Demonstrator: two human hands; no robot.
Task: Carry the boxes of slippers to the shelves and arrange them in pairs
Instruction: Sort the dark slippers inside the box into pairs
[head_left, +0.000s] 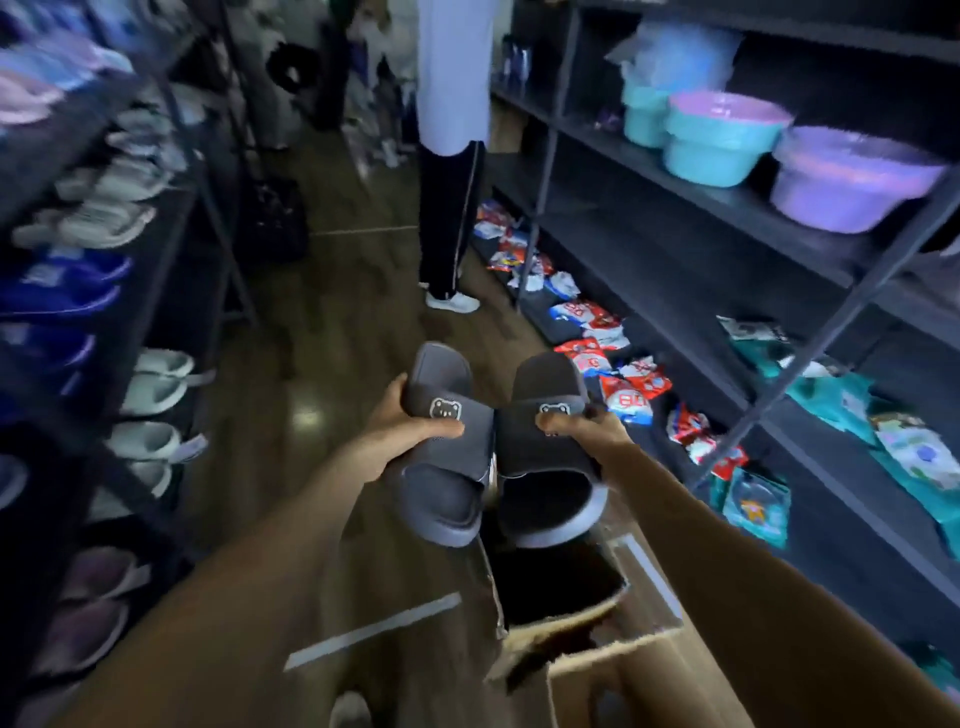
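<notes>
Your left hand (402, 423) grips one dark slipper (441, 452), your right hand (584, 426) grips the other (550, 467), both arms outstretched above an open box (623, 670) in a shelved aisle.

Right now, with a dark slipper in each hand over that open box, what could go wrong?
1. The left hand and right hand each grip a slipper only near its strap; the left slipper or right slipper could drop.
2. The cardboard box stands open on the floor just below: a possible trip.
3. Another person stands ahead in the narrow aisle; a bump seems possible.
</notes>
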